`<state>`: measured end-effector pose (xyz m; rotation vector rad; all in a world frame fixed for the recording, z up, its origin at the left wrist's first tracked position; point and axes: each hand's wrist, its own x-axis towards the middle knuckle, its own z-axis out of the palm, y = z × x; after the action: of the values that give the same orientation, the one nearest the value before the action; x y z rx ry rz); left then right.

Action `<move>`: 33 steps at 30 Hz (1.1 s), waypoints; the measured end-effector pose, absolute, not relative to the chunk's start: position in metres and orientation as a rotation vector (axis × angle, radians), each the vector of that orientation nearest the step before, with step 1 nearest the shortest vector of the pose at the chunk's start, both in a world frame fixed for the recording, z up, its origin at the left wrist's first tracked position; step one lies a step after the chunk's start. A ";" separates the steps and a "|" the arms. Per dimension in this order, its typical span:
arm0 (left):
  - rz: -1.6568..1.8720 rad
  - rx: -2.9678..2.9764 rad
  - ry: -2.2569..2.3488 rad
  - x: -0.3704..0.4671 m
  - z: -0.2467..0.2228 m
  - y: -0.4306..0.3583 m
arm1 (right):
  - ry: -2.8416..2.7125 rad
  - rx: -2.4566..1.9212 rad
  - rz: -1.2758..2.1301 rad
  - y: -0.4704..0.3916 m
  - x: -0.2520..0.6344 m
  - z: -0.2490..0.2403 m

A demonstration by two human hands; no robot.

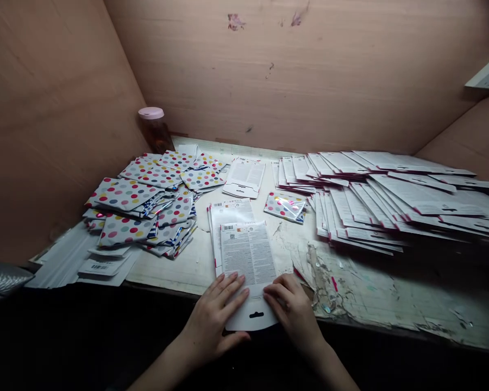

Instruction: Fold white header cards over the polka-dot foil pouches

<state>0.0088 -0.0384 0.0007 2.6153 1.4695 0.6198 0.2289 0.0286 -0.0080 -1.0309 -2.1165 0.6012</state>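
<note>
Left hand: Spread wide, the left hand (222,307) presses flat on a printed sleeve.
Right hand: Fingers bent, the right hand (295,312) touches the sleeve's right side; its grip cannot be told.
Printed sleeve: The smooth white printed sleeve (248,255) juts over the bench's front edge, its rounded, slotted end flat; whether it is filled or sealed is unclear.
Bench: Peeling, flaking paper scars the bench (391,304) along its front edge.
Left front corner: Matte white bags (61,260) lie by glossy, dotted packets (126,229), a sizeable heap apparently yet unhandled.
Right side: Overlapping sleeves (352,212) fan out in rows, suggesting much already handled.
Mid-bench: One shiny dotted packet (283,206) lies alone.
Back left corner: A pink-lidded bottle (157,130) stands upright.
</note>
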 end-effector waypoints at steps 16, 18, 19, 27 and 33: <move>0.594 2.630 1.522 0.008 -0.016 -0.044 | -2.250 -1.132 0.349 0.021 0.217 -0.018; 0.621 2.595 1.538 0.009 -0.015 -0.044 | -2.279 -1.091 0.348 0.016 0.218 -0.018; 0.630 2.584 1.545 0.009 -0.014 -0.044 | -2.278 -1.077 0.361 0.013 0.220 -0.018; 0.658 2.586 1.568 0.011 -0.014 -0.044 | -2.246 -1.085 0.492 0.019 0.230 -0.007; 0.670 2.576 1.558 0.012 -0.013 -0.045 | -2.277 -1.099 0.429 0.033 0.222 -0.013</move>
<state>0.0124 -0.0450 -0.0126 2.5764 1.5576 0.6705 0.2221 0.0334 -0.0127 -1.0986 -2.2768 0.4291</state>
